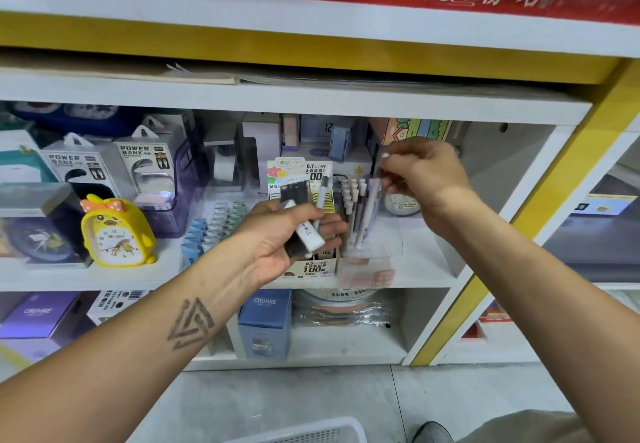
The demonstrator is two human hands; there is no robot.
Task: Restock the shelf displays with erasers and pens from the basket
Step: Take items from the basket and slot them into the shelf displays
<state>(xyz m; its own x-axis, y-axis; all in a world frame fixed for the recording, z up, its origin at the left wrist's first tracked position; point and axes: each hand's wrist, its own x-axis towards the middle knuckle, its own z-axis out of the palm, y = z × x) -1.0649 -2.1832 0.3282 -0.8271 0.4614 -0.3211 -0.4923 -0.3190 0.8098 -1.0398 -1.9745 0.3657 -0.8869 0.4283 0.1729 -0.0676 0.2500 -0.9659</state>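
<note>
My left hand (277,234) is closed around a bundle: a white eraser (310,233), dark erasers (294,190) and a pale pen (321,196) sticking up. It hovers in front of the lead-refill display box (311,267) on the middle shelf. My right hand (424,172) pinches the top of a lilac pen (367,214), whose lower end is inside the clear pen holder (367,255). Several pens with cream caps (353,196) stand in that holder. The white basket (311,434) shows at the bottom edge.
A yellow duck clock (116,233) and power bank boxes (145,162) stand to the left on the white shelf (426,266). Pastel clips (214,224) lie beside the display box. A blue box (265,321) sits on the shelf below. My shoe (433,432) is on the floor.
</note>
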